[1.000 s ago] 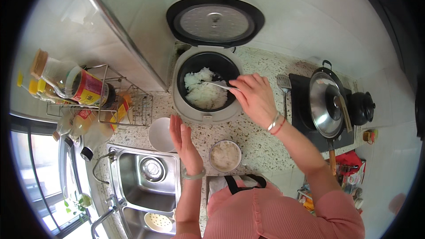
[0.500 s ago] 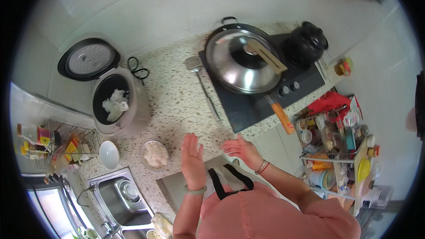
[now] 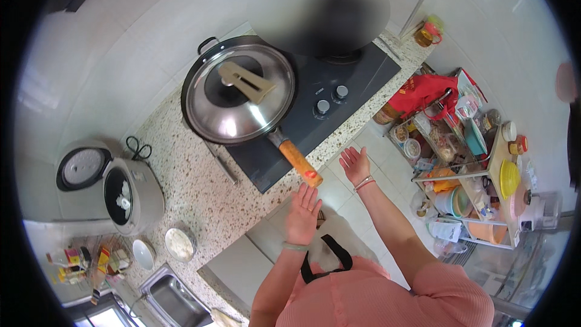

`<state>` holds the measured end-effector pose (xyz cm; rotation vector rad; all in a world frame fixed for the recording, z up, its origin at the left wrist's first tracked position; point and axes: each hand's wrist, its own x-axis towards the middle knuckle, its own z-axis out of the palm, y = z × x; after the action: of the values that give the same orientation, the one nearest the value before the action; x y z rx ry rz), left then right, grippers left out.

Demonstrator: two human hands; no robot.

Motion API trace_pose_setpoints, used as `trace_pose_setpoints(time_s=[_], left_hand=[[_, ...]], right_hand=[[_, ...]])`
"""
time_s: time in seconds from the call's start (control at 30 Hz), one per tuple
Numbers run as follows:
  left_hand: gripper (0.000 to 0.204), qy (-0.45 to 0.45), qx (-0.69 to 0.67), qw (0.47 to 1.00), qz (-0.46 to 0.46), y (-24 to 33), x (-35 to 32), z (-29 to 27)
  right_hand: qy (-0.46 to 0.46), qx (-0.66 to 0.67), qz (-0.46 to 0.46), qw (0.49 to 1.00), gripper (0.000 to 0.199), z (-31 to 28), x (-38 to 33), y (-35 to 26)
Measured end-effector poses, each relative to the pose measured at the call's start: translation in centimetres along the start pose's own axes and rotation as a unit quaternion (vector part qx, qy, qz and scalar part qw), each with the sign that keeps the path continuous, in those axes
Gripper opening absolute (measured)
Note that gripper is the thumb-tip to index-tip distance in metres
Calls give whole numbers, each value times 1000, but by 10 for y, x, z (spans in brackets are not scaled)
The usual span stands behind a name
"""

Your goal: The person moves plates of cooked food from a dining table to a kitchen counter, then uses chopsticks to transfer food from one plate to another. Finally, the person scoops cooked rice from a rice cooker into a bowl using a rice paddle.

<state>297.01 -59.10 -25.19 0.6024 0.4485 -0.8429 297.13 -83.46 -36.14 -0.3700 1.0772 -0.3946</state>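
Left hand [image 3: 303, 213] spread flat, fingers together, grasping nothing; hovered off counter edge, just below orange pan handle [image 3: 295, 160], not touching. Right hand [image 3: 355, 165] also loose and empty, palm up, over tiled floor, right of handle tip. Lidded wok [image 3: 238, 89] sat on dark cooktop [image 3: 330, 100], handle jutting past counter edge. Rice cooker [image 3: 126, 191] stood lid-up far left on speckled counter [image 3: 200, 188]; small bowl of rice [image 3: 180, 243] near sink [image 3: 172, 300].
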Motion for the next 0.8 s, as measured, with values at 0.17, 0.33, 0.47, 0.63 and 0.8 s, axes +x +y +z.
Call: trace_pose_setpoints(time_s=[0.17,0.33,0.47,0.63,0.8], left_hand=[[48,15,-29,999,-44,-27,42,-5],[50,-15,15,999,-45,-50,70,-7],[50,38,-30,996,-73,-69,106,-5],[48,86,-91,992,-33,-95,144,7],[45,106,-143,984,29,-115,159,13]], right_hand=[[7,56,25,998,68,-6,52,-9],[-31,86,57,994,63,-10,77,-8],[-119,94,88,984,63,-20,90,-11],[-174,82,127,973,69,-18,97,-18],[-207,118,159,958,73,-31,110,-17]])
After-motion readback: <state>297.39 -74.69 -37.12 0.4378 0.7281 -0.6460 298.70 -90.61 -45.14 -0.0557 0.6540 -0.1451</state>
